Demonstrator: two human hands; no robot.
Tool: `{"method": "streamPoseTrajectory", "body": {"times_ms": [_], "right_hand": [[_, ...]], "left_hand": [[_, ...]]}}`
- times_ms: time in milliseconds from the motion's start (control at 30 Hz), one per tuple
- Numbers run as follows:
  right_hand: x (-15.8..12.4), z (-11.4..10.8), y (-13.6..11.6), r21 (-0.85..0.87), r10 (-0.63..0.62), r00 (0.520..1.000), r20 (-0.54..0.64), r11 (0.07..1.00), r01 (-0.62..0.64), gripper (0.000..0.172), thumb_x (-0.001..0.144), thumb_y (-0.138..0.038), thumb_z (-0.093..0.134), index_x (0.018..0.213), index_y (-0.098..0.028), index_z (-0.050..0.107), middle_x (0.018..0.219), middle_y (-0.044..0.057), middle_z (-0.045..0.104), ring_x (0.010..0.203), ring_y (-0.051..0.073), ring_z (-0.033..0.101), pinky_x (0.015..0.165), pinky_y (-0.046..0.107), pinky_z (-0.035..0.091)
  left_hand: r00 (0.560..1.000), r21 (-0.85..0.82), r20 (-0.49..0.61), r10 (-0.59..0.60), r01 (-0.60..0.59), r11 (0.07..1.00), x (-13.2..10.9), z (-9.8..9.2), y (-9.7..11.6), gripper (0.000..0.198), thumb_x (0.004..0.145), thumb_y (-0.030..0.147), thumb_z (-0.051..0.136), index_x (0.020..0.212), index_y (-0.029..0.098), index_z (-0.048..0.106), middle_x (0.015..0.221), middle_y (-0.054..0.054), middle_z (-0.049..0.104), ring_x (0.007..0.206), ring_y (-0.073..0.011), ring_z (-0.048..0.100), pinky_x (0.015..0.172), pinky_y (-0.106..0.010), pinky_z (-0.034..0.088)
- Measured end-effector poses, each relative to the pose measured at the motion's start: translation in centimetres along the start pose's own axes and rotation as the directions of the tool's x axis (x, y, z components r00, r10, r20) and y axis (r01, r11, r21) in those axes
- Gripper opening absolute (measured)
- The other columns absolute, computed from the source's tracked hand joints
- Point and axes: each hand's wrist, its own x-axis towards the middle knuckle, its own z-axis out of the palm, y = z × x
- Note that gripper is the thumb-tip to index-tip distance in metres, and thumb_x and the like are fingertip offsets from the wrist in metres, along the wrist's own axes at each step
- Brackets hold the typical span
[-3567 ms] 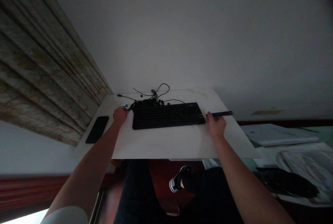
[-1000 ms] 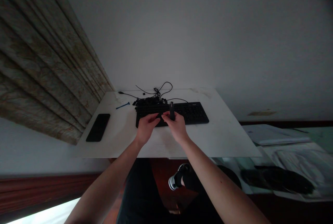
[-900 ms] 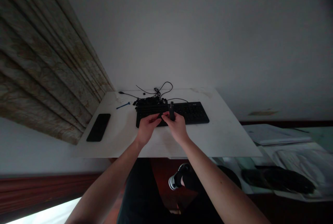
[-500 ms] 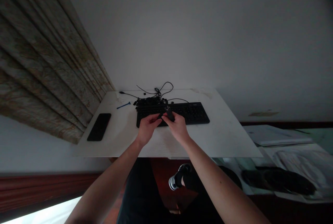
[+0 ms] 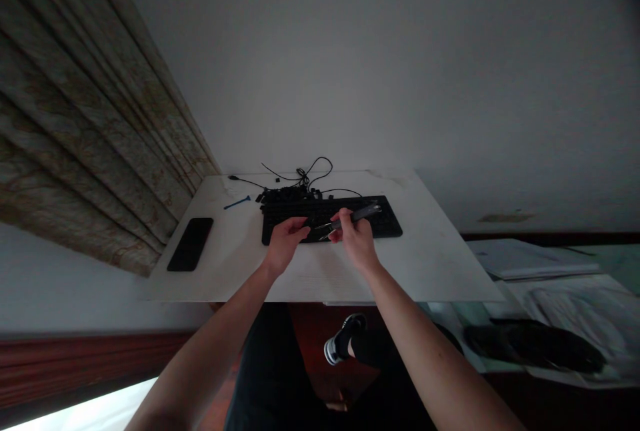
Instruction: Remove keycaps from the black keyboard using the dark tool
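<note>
A black keyboard (image 5: 383, 217) lies on the white table under both hands. My right hand (image 5: 356, 237) is closed around a dark tool (image 5: 367, 210) with thin metal prongs pointing left; its exact kind is not clear. Just left of those prongs, my left hand (image 5: 286, 239) pinches a small black piece (image 5: 309, 223), too dark to name, above the keyboard. Behind the keyboard's left half sits a heap of small black pieces (image 5: 285, 193), which look like keycaps, with a black cable (image 5: 323, 159) looping beyond it.
A black phone (image 5: 191, 244) lies at the left of the white table (image 5: 435, 257). Between phone and keyboard is a thin blue tool (image 5: 237, 203). A patterned curtain (image 5: 100, 104) hangs at the left. Papers (image 5: 535, 259) and a black item (image 5: 540, 346) lie lower right.
My right hand has moved slightly right, away from my left hand. The tool in it has turned, so its metal prongs now point left. My left hand stays almost in place.
</note>
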Motion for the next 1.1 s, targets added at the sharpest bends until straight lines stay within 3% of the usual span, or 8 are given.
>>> {"method": "streamPoseTrajectory", "body": {"times_ms": [133,267,367,567,667,833,1000,1100], "right_hand": [[-0.4,-0.3,0.6,0.179,-0.027,0.996,0.082,0.984,0.012,0.049,0.075,-0.067,0.072,0.086,-0.02,0.067,0.079,0.005,0.071,0.068,0.02,0.071,0.067,0.036,0.06],[-0.9,-0.4,1.5,0.116,-0.112,0.992,0.051,0.988,0.106,0.038,0.072,-0.051,0.081,0.094,-0.022,0.069,0.088,0.004,0.073,0.08,0.021,0.072,0.079,0.038,0.06],[-1.0,-0.4,2.1,0.081,-0.154,0.988,0.003,0.985,0.153,0.036,0.074,-0.049,0.08,0.097,-0.023,0.069,0.095,0.005,0.073,0.085,0.021,0.071,0.082,0.039,0.058],[-0.7,-0.6,2.3,-0.13,-0.263,0.964,-0.036,0.958,0.256,0.031,0.087,-0.052,0.064,0.087,-0.021,0.068,0.084,0.005,0.07,0.079,0.021,0.066,0.075,0.035,0.053],[-0.7,-0.5,1.7,-0.208,-0.276,0.961,0.035,0.938,0.277,0.034,0.09,-0.053,0.059,0.084,-0.02,0.068,0.078,0.005,0.069,0.075,0.02,0.064,0.07,0.033,0.049],[-0.7,0.0,1.1,-0.119,-0.226,0.968,0.112,0.964,0.239,0.035,0.089,-0.055,0.06,0.089,-0.02,0.066,0.076,0.005,0.068,0.067,0.019,0.064,0.057,0.03,0.046],[-0.6,0.0,1.5,0.059,-0.186,0.98,0.063,0.981,0.183,0.033,0.085,-0.054,0.067,0.093,-0.021,0.067,0.087,0.005,0.069,0.072,0.018,0.068,0.066,0.032,0.054],[-0.5,-0.4,1.8,0.083,-0.198,0.98,0.029,0.977,0.195,0.028,0.085,-0.048,0.069,0.096,-0.022,0.069,0.092,0.005,0.07,0.075,0.018,0.068,0.069,0.033,0.055]], "left_hand": [[1.0,-0.004,-0.006,0.003,-0.003,1.0,0.1,0.2,-0.5,0.032,0.073,0.022,0.077,0.104,0.016,0.076,0.083,-0.002,0.071,0.072,-0.0119,0.063,0.076,-0.029,0.051],[1.0,0.005,-0.01,0.016,-0.016,1.0,0.0,0.4,-0.8,0.035,0.073,0.023,0.076,0.108,0.016,0.075,0.078,0.0,0.068,0.069,-0.011,0.061,0.074,-0.027,0.05],[1.0,0.003,-0.001,0.018,-0.018,1.0,-0.1,0.4,-0.9,0.037,0.074,0.026,0.077,0.109,0.017,0.075,0.077,0.0,0.066,0.069,-0.0113,0.06,0.073,-0.027,0.05],[0.995,0.104,-0.063,0.079,-0.072,0.992,-0.4,0.4,-1.0,0.037,0.071,0.026,0.08,0.106,0.019,0.077,0.085,-0.002,0.067,0.077,-0.0132,0.06,0.078,-0.028,0.05],[0.997,0.018,-0.036,0.062,-0.061,0.998,-0.8,0.8,-0.7,0.037,0.071,0.028,0.081,0.107,0.019,0.076,0.085,-0.002,0.068,0.078,-0.0135,0.061,0.079,-0.029,0.051],[0.998,-0.155,0.06,0.001,0.008,0.988,-1.2,1.3,0.2,0.035,0.072,0.031,0.08,0.104,0.017,0.076,0.086,-0.003,0.071,0.074,-0.0132,0.061,0.08,-0.032,0.052],[0.999,-0.144,0.04,0.004,0.002,0.99,-1.1,1.2,0.3,0.036,0.071,0.028,0.081,0.105,0.016,0.076,0.085,-0.002,0.071,0.075,-0.0122,0.062,0.08,-0.031,0.051],[1.0,-0.139,-0.001,0.004,-0.004,0.99,-1.0,1.2,0.1,0.04,0.069,0.026,0.082,0.107,0.017,0.076,0.085,-0.001,0.07,0.075,-0.0114,0.062,0.081,-0.03,0.052]]}}
